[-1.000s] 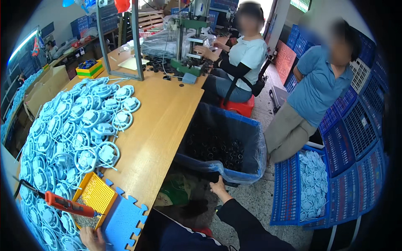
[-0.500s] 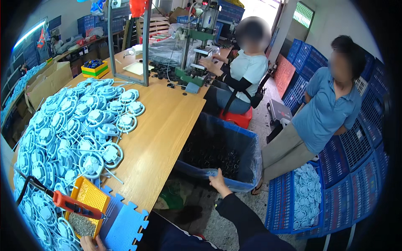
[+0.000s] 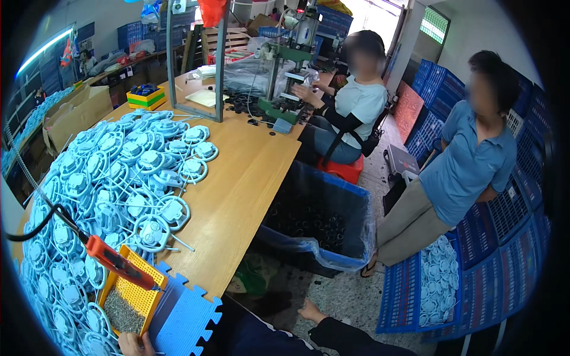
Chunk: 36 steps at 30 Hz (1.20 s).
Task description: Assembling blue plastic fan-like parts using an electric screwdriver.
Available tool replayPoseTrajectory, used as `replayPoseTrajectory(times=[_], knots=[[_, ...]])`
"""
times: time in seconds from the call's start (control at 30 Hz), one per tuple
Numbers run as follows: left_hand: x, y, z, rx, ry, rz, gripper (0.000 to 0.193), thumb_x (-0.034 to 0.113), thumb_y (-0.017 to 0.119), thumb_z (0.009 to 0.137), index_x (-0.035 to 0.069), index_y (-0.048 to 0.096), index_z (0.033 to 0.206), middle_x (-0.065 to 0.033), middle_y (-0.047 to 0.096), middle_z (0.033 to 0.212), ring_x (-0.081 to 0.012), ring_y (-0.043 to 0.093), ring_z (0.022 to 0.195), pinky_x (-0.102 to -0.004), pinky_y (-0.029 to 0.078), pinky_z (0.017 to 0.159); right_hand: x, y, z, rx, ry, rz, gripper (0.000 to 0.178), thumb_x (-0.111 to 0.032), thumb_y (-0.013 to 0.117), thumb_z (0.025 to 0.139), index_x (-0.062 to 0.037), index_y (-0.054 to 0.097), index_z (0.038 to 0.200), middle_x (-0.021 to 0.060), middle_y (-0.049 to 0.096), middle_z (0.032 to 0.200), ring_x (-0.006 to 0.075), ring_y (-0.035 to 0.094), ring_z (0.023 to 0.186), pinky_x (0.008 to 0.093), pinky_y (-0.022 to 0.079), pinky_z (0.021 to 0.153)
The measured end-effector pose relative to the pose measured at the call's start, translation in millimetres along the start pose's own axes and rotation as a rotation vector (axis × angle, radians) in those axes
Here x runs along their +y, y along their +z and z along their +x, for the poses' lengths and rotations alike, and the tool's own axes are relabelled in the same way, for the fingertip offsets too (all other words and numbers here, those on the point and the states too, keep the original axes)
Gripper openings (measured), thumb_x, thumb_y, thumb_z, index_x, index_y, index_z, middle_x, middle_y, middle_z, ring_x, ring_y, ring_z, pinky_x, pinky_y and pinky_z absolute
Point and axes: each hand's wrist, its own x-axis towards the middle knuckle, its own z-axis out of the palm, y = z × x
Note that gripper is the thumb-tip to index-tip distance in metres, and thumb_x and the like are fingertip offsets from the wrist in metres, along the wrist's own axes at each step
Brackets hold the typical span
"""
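Observation:
My left hand [image 3: 135,345] is at the lower edge of the view, its fingers gripping the near rim of a yellow perforated basket [image 3: 155,279] that holds many small metal screws [image 3: 122,311]. Over the basket hangs a red electric screwdriver [image 3: 122,261] on a black cord, its tip pointing right. My right hand [image 3: 311,311] hangs above the floor beside the table, holding nothing, fingers slightly apart. Beyond it stands a blue bin [image 3: 356,196] lined with clear plastic, with dark ring-shaped parts [image 3: 309,222] inside. A heap of light-blue plastic parts [image 3: 107,178] with thin rods covers the table's left side.
A blue foam mat [image 3: 187,317] lies at the near table edge. A seated person [image 3: 362,101] works at a green press [image 3: 279,110]; another person [image 3: 469,157] stands at the right. Blue crates [image 3: 493,285] surround them, one holding light-blue parts. A metal frame [image 3: 219,65] rises from the table [image 3: 237,196].
My right hand has let go of the blue bin's near rim and drawn back toward me. My left hand stays at the yellow basket. The view has shifted slightly.

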Motion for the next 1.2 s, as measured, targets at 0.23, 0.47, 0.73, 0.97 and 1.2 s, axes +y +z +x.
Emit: replayPoseTrajectory(times=[0.23,0.47,0.73,0.97,1.2], knots=[[-4,-12,-1,0.057,0.042,-0.037,0.027,0.02,0.072,0.082,0.008,0.051,0.071,-0.0121,0.049,0.067,-0.0327,0.05,0.065,-0.0427,0.042,0.062,-37,-23,-9,0.053,-0.083,0.083,0.081,-0.027,0.066,0.083,0.0017,0.023,0.146,0.0201,0.06,0.107,0.0313,0.059,0.094,0.0388,0.048,0.081],[-6,-10,-4,0.043,0.099,-0.083,0.027,0.019,0.073,0.081,0.008,0.05,0.07,-0.012,0.048,0.066,-0.0333,0.049,0.064,-0.0434,0.042,0.062,-286,-236,-88,0.78,-1.019,0.39,0.074,-0.01,0.061,0.087,-0.0083,0.021,0.149,0.0085,0.057,0.069,0.0224,0.059,0.061,0.0362,0.049,0.061],[-16,-1,-14,0.044,-0.027,-0.086,0.031,0.019,0.073,0.075,0.008,0.045,0.067,-0.0112,0.045,0.066,-0.0329,0.047,0.064,-0.0434,0.037,0.062,-440,-249,-159,0.502,-1.325,0.115,0.052,-0.011,0.062,0.085,0.0001,0.045,0.133,0.0124,0.064,0.081,0.0251,0.064,0.071,0.0348,0.05,0.064],[-15,0,0,0.027,0.01,-0.169,0.03,0.021,0.075,0.07,0.009,0.047,0.066,-0.0065,0.047,0.066,-0.0264,0.05,0.063,-0.0405,0.037,0.056,-432,-113,-170,0.03,-1.423,0.197,0.02,-0.008,0.061,0.088,0.0027,0.064,0.105,0.0086,0.061,0.097,0.015,0.062,0.078,0.0267,0.05,0.067],[-19,-12,-9,0.031,-0.024,-0.174,0.029,0.02,0.076,0.07,0.01,0.049,0.066,-0.0035,0.048,0.065,-0.0222,0.05,0.061,-0.036,0.036,0.055,-467,-39,-175,-0.368,-1.452,0.254,0.026,-0.018,0.056,0.093,0.0045,0.062,0.104,0.0077,0.063,0.108,0.0122,0.059,0.089,0.0288,0.048,0.08]])
